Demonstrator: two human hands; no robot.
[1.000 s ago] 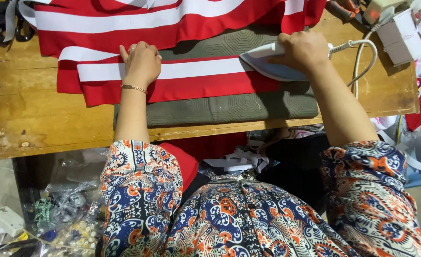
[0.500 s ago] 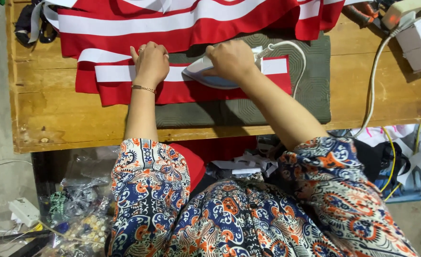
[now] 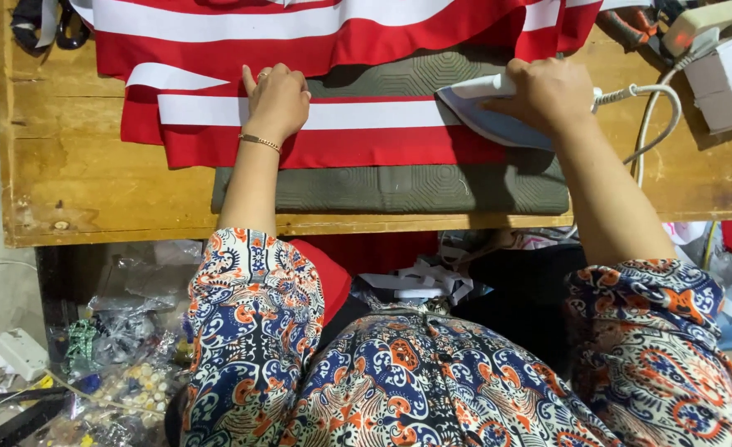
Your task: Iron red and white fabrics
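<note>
I am pressing a red and white striped cloth (image 3: 357,145) that is lying across a grey padded mat (image 3: 399,189) near the front edge of the table (image 3: 76,182). My right hand (image 3: 548,91) is gripping the handle of the iron (image 3: 490,116), whose soleplate is resting on the white stripe toward the mat's right end, its cord (image 3: 651,124) looping off toward the right edge. My left hand (image 3: 277,101) is lying loosely curled on the stripe, holding the cloth down toward the left. The stretch between my hands is looking flat and smooth, so I am judging it mostly pressed, though I cannot tell creases at this distance; the bunched folds toward the far edge are seemingly waiting their turn.
</note>
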